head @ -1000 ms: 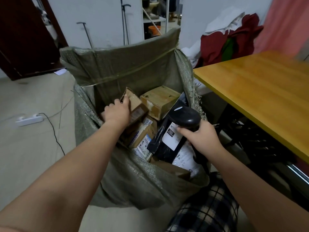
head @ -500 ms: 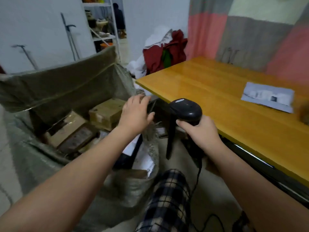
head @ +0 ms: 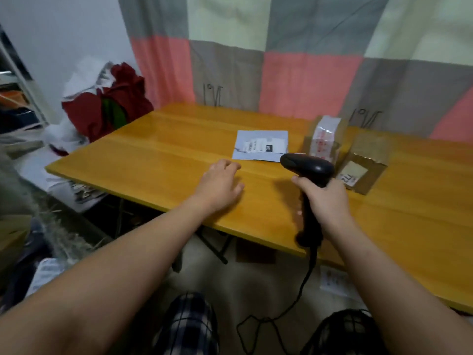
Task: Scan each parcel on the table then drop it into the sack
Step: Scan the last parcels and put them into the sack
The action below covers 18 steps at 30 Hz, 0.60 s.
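Observation:
Three parcels lie on the yellow wooden table (head: 158, 160): a flat grey mailer bag (head: 259, 144) with a label, a box wrapped in red-printed tape (head: 323, 137), and a brown cardboard box (head: 363, 167) with a white label. My left hand (head: 220, 183) hovers over the table, empty, fingers relaxed, a short way in front of the mailer. My right hand (head: 325, 198) grips the handle of a black barcode scanner (head: 307, 167), whose head points left, close to the two boxes. Only the sack's edge (head: 15, 201) shows at far left.
A red and white cloth pile (head: 107, 103) sits past the table's left end. A patchwork curtain hangs behind the table. The scanner's cable (head: 289, 308) trails down to the floor. Papers lie under the table, and a black mesh object (head: 343, 331) is at bottom right.
My view has swung right from the sack to the table. My left hand let go of a box in the sack and moved over the table. The scanner came along in my right hand.

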{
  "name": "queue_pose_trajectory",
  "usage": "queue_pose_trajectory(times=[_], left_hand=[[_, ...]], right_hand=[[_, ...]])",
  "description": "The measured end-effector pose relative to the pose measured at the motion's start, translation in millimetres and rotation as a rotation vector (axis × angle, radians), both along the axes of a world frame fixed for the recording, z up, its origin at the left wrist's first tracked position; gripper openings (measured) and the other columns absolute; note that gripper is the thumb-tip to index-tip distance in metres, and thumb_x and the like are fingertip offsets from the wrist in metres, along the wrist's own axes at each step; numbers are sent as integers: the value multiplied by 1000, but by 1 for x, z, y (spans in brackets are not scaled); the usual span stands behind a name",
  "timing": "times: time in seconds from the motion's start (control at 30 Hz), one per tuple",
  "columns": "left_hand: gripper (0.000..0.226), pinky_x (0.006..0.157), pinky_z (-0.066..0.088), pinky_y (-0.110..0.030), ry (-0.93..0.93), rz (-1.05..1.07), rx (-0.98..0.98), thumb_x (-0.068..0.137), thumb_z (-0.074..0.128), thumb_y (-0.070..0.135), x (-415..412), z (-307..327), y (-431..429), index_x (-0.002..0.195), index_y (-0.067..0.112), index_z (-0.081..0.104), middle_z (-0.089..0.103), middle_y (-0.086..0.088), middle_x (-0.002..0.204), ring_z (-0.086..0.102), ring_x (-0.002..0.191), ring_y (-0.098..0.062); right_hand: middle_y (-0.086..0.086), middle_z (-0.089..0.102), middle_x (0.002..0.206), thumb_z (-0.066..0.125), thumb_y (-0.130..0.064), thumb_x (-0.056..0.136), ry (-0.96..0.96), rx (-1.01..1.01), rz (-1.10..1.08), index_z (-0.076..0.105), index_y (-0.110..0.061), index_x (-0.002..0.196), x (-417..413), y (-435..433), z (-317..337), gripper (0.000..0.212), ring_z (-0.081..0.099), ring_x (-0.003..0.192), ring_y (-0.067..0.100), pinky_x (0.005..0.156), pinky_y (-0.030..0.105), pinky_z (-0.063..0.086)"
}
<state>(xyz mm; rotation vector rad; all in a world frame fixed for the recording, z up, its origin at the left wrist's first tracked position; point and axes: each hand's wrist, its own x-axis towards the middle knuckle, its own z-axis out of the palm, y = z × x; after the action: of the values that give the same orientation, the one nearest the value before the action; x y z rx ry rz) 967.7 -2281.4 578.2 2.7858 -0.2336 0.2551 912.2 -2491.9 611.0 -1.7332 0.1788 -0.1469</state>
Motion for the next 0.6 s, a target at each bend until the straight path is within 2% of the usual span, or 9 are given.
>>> queue_pose_trajectory(times=[0.1, 0.17, 0.3, 0.4, 0.6], left_hand=[[58, 110, 32, -43, 71, -13, 48, 93, 55, 40, 49, -3, -27, 142, 13, 38, 34, -13, 148, 33, 135, -32], [64, 114, 28, -43, 108, -12, 147, 95, 51, 46, 80, -6, -39, 147, 15, 30, 22, -13, 156, 24, 142, -32], [73, 119, 13, -47, 264, -44, 360, 94, 29, 66, 125, -16, -37, 154, 28, 10, 0, -8, 162, 3, 148, -31], [70, 118, 18, -47, 339, -81, 343, 94, 23, 67, 133, -18, -29, 153, 32, 12, 7, -5, 162, 7, 148, -29], [55, 115, 22, -35, 247, -203, 190, 96, 36, 57, 77, -18, 6, 146, 33, 36, 23, -1, 159, 21, 146, -20]], right_hand=[[9, 59, 57, 73, -28, 82, 20, -6, -36, 63, -9, 82, 17, -9, -3, 21, 61, 57, 31, 68, 48, 56], [7, 59, 55, 73, -27, 83, 47, 3, -39, 63, -7, 85, 26, -11, -8, 22, 60, 54, 29, 64, 45, 56], [7, 58, 58, 73, -26, 83, 82, 16, -27, 62, -8, 85, 34, -11, -15, 21, 60, 54, 26, 58, 39, 55], [7, 57, 56, 73, -24, 82, 85, 9, -15, 63, -7, 78, 38, -9, -16, 20, 58, 51, 24, 55, 35, 52], [8, 59, 61, 73, -27, 81, 76, -48, 62, 64, -11, 79, 37, -3, -12, 18, 60, 56, 24, 56, 36, 52]])
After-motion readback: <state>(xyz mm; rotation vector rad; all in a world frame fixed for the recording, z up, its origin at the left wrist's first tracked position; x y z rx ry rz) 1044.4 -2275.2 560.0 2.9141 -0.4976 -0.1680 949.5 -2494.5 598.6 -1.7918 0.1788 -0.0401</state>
